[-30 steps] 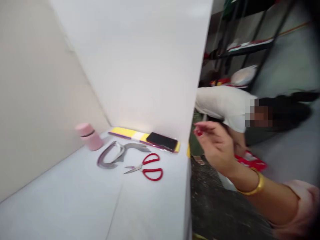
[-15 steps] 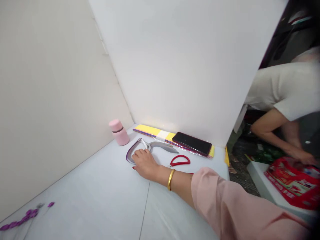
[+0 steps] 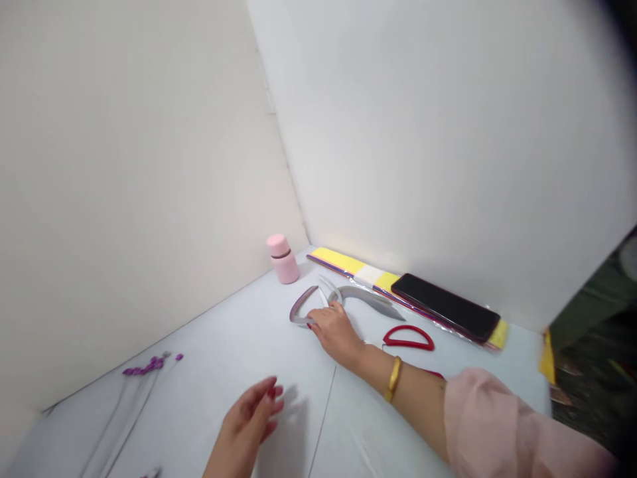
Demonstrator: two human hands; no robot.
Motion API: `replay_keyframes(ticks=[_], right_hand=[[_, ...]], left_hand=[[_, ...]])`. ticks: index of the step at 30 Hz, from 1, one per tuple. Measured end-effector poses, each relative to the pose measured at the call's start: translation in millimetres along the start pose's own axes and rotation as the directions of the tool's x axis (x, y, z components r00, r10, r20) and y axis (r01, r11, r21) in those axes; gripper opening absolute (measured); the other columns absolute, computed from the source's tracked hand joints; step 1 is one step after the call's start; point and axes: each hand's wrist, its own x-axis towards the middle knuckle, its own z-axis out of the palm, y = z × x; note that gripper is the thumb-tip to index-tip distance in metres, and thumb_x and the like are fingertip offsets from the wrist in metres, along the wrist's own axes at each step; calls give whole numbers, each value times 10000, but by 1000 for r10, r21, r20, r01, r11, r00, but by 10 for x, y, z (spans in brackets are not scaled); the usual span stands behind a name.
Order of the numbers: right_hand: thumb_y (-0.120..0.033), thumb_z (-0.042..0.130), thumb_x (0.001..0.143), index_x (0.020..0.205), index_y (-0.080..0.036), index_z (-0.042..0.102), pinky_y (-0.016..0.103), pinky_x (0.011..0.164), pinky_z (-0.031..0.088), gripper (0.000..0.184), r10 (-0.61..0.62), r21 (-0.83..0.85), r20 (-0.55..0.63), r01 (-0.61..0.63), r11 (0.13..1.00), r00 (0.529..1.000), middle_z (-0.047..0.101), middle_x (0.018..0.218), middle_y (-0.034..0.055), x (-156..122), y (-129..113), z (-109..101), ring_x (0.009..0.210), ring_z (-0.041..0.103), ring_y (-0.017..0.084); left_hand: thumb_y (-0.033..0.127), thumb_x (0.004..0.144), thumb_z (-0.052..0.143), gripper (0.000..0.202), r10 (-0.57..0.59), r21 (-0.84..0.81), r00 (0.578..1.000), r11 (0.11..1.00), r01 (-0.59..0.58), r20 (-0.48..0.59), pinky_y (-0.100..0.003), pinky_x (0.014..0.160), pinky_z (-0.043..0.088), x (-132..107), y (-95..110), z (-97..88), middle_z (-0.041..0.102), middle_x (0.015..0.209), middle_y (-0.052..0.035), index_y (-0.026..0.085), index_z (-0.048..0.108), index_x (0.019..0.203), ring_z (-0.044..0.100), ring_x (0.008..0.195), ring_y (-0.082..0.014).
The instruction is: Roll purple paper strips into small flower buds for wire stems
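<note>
My right hand (image 3: 336,332) rests on a looped grey paper strip with a purple edge (image 3: 303,307), its fingers closed around the strip. The strip's long tapered end (image 3: 371,299) reaches right. My left hand (image 3: 249,415) hangs low over the white tabletop (image 3: 213,345), fingers curled apart, holding nothing. Red-handled scissors (image 3: 408,338) lie just beyond my right forearm, which hides their blades and part of one handle. A gold bangle (image 3: 393,378) circles my right wrist.
A pink flask (image 3: 283,259) stands near the corner of two white walls. A black smartphone (image 3: 445,307) lies on a yellow-and-white paper packet (image 3: 355,267) along the back wall. Purple beaded stems (image 3: 146,366) lie at the left. Dark floor (image 3: 587,378) shows beyond the right edge.
The view has swung left, and the co-worker has left the frame. My left hand has come into view at the bottom. My right hand has stayed on the grey strip.
</note>
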Motion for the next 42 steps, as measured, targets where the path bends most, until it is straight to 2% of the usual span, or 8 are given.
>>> replay_keyframes(ticks=[1,3,5,11,16,26,34,42], right_hand=[[-117,448,868,914,-148,571,425,921,301,135,-12,29,-17,13,1000,1000,640,826,28,-17,-10,-20,824,578,175],[-96,424,863,950,-161,557,417,937,267,172,-37,82,-45,40,996,998,650,869,48,-49,-25,-47,849,573,184],[-114,407,870,969,-171,548,410,938,257,182,-60,131,-59,67,989,996,652,901,58,-73,-37,-56,868,571,191],[-146,482,834,950,-188,564,392,928,258,148,-96,272,1,92,958,995,662,869,32,-106,-80,-43,835,587,180],[-273,528,823,983,-170,578,390,838,326,197,-32,366,74,2,931,997,667,736,24,-114,-102,-7,721,596,193],[-234,482,815,877,-156,585,237,560,391,143,156,552,162,-221,804,974,635,653,11,-79,-141,44,585,567,151],[-209,501,782,833,-129,557,220,554,414,110,300,730,222,-362,580,928,622,716,19,-32,-99,145,641,571,140],[-243,561,817,736,-123,551,229,544,428,145,243,805,307,-388,450,920,551,651,-36,-29,-83,168,561,525,90]], left_hand=[[292,831,522,262,-100,-137,995,985,102,27,-313,792,483,156,79,90,641,1073,-126,132,569,1034,624,937,-211],[278,800,578,272,-121,-325,992,937,130,48,-278,772,484,441,205,268,634,1072,-144,116,554,1017,633,906,-190],[306,814,560,276,-149,-379,986,910,166,72,-284,715,508,684,263,419,654,965,-174,64,554,946,655,796,-179],[247,850,521,146,-121,-402,993,909,113,6,-253,549,501,1084,113,540,610,790,-6,115,573,885,588,615,-99],[253,844,529,147,9,-323,1000,946,-11,-8,-276,588,499,1046,-9,505,612,768,-2,115,580,858,589,625,-107],[209,763,557,149,214,-113,977,970,-215,-15,-228,579,405,842,8,618,628,603,5,109,665,789,544,589,-120],[246,717,539,200,233,-29,973,972,-233,-2,-236,580,403,737,-37,671,646,617,-17,113,685,747,548,603,-147],[347,729,565,242,226,-8,973,974,-227,-33,-245,563,417,645,-60,605,624,663,-29,123,633,791,565,613,-154]])
